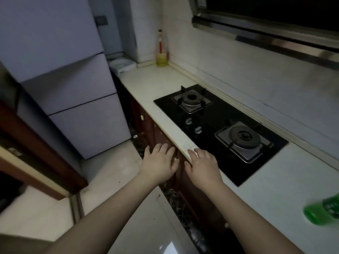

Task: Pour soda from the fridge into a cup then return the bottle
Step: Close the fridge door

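Note:
The pale grey fridge [60, 85] stands at the left with all its doors closed. A green plastic bottle [322, 211] sits at the right edge of the white counter [275, 189], partly cut off by the frame. My left hand [159, 163] is stretched out in front of me over the floor beside the counter edge, fingers apart and empty. My right hand [203, 165] hovers palm down over the counter's front edge next to the hob, also empty. No cup is in view.
A black two-burner gas hob [211, 116] is set into the counter. A tall oil bottle [161, 50] stands in the far corner. A range hood [266, 21] hangs at the upper right. Dark red cabinets run below the counter, and a brown door frame [42, 153] is at the left.

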`<state>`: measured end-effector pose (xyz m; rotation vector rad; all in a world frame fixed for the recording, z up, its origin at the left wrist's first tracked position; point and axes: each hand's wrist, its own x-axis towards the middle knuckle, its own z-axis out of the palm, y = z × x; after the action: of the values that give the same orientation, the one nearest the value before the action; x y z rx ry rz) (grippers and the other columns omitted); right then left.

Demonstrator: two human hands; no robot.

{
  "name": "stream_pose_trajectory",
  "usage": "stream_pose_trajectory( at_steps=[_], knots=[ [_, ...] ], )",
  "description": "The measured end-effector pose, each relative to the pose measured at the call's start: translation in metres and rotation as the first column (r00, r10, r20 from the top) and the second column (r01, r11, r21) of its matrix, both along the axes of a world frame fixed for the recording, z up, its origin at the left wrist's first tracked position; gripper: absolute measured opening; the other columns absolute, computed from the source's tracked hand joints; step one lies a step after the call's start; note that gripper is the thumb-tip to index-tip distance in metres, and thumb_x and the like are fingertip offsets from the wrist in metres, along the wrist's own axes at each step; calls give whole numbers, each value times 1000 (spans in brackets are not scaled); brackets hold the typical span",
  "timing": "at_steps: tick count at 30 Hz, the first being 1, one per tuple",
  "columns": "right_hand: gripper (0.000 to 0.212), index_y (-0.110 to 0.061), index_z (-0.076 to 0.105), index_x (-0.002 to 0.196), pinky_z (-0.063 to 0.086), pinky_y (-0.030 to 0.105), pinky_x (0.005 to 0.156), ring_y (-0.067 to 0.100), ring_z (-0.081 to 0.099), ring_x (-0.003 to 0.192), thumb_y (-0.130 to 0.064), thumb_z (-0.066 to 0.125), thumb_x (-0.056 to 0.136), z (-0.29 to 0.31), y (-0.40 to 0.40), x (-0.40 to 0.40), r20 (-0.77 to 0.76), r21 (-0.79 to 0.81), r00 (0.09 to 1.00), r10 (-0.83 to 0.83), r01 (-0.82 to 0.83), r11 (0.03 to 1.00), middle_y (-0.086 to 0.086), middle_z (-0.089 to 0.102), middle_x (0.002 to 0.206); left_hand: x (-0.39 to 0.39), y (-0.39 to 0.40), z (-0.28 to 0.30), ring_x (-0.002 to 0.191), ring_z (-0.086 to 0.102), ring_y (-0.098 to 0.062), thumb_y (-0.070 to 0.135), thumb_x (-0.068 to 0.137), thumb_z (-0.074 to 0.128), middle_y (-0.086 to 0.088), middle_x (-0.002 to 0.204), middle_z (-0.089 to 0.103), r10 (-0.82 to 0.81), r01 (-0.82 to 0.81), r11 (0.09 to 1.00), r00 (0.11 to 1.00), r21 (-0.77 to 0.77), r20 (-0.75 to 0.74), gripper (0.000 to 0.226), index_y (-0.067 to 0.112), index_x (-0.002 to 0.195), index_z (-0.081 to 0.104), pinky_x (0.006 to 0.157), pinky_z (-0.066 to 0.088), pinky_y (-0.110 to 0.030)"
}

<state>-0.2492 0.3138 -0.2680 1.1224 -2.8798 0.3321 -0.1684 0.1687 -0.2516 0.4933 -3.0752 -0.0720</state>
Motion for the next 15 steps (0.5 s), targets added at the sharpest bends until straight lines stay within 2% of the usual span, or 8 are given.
stream_pose_trajectory(
  at_steps=[3, 8, 15],
  knots=[
    [53, -20, 37, 145, 23, 37, 111, 22, 34, 134, -43, 37, 97, 11, -34, 16, -6, 10, 998, 69, -69, 998, 3, 41, 145, 24, -27, 13, 143, 24, -24, 54, 97, 30, -2, 153, 33, 55, -56, 998, 998, -27, -26, 59, 24, 148, 33, 114, 20, -55],
    [52, -20, 38, 144, 25, 36, 108, 22, 36, 132, -41, 38, 97, 32, -82, 30, -18, -17, 988, 156, -156, 988, 2, 43, 143, 55, -70, 32, 143, 24, -23, 54, 98, 28, -2, 154, 32, 134, -137, 988, 990, -72, -40, 60, 24, 149, 31, 113, 21, -53],
    [54, -22, 29, 148, 21, 38, 112, 21, 30, 137, -43, 33, 99, 57, -152, 29, -45, 20, 953, 299, -299, 954, 2, 35, 150, 76, -128, 54, 142, 24, -25, 55, 98, 25, -3, 155, 29, 269, -270, 959, 963, -87, -19, 60, 24, 150, 27, 112, 22, -57]
  ],
)
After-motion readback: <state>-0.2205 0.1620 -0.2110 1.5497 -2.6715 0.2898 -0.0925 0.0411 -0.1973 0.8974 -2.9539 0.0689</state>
